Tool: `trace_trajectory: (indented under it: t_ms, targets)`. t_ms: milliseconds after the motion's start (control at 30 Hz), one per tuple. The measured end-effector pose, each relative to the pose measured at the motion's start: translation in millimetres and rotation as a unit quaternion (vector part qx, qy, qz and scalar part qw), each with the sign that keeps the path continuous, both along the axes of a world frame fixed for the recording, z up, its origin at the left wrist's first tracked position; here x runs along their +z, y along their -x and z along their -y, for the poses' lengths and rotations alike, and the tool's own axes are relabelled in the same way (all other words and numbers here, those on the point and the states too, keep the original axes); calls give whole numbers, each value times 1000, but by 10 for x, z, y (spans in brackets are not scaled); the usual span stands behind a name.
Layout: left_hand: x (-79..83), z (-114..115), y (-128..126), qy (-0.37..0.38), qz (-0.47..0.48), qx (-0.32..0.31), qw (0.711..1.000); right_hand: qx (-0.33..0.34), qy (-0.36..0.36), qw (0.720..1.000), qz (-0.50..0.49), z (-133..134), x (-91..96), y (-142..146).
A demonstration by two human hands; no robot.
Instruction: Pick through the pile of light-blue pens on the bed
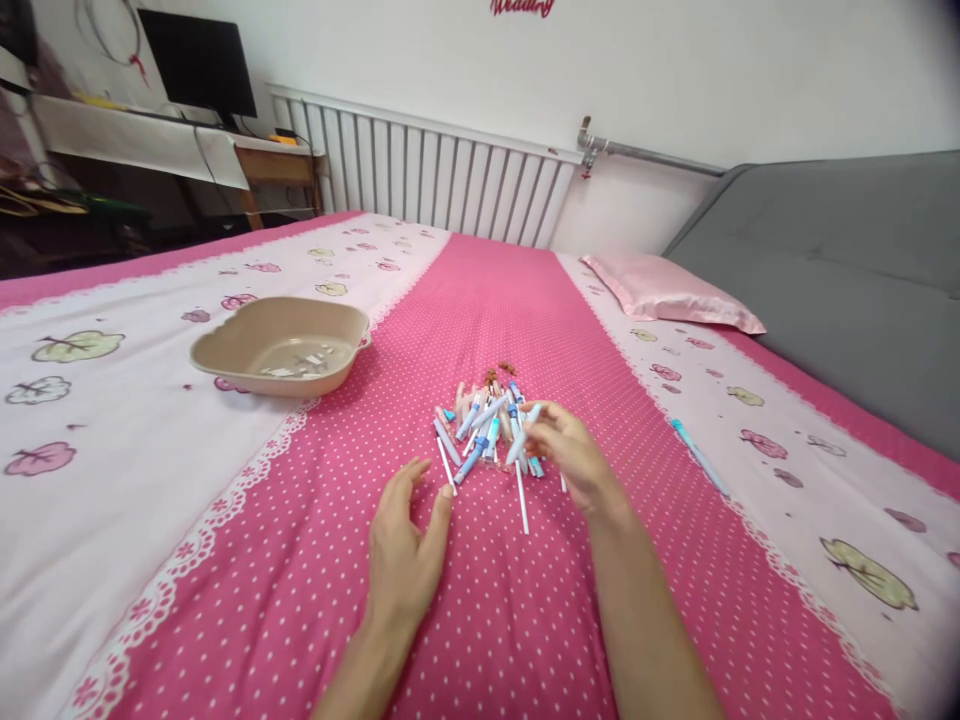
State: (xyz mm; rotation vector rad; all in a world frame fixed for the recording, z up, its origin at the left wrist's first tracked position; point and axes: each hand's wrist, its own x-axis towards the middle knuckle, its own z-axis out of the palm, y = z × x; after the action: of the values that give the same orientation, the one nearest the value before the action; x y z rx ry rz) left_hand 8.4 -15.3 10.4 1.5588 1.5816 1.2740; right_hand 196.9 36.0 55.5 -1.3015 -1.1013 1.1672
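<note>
A heap of small pen parts [487, 425], blue, white and pink, lies on the pink dotted bedspread [480, 600] in front of me. My right hand [570, 455] reaches into the heap's right side, its fingertips pinched on a white pen piece [521, 440]. My left hand [405, 545] rests flat on the bedspread, fingers spread, its thumb tip touching a thin white refill [447, 467] at the heap's left edge. Another thin white refill [522, 498] lies between my hands.
A beige heart-shaped bowl [225, 350] with a few small pieces inside sits at the left. One assembled blue pen [699, 457] lies to the right. A pink pillow [667, 290], grey headboard [840, 270], white radiator [442, 180] and a desk with a monitor [199, 65] lie beyond.
</note>
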Motion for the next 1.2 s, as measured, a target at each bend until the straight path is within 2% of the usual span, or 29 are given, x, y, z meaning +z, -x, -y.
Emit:
trace_trajectory:
  t_ms: [133,200,300,433,533,633,733,867,1000,1200]
  targets:
    - [55,45,-23,22,66,-48,996,139,-26,990,12,92,-88,452]
    - [53,53,-26,15,87,-69,994,167,-44,984,39,136,-155,601]
    - [38,48,-15,21,82,-63,994,169,-67,979,93,184,-218,701]
    - [41,34,16,27,84,-52,995,189,-81,971,118,178,-225,690]
    - [35,23,39,33,88,-24,995,144,-120,961,204,144,-231,658]
    - [-1,11,62,50,127,5,991,103,-178,914,350,139,-271,652]
    - [-36,6,82,47,149,14,988,119,-207,846,477,175,-332,682]
    - [-39,12,96,48,143,22,988,121,-218,779,576,216,-377,729]
    - [-20,18,95,51,147,26,987,140,-227,752,602,213,-374,738]
    - [-4,24,94,48,147,23,988,133,-198,750,617,235,-367,740]
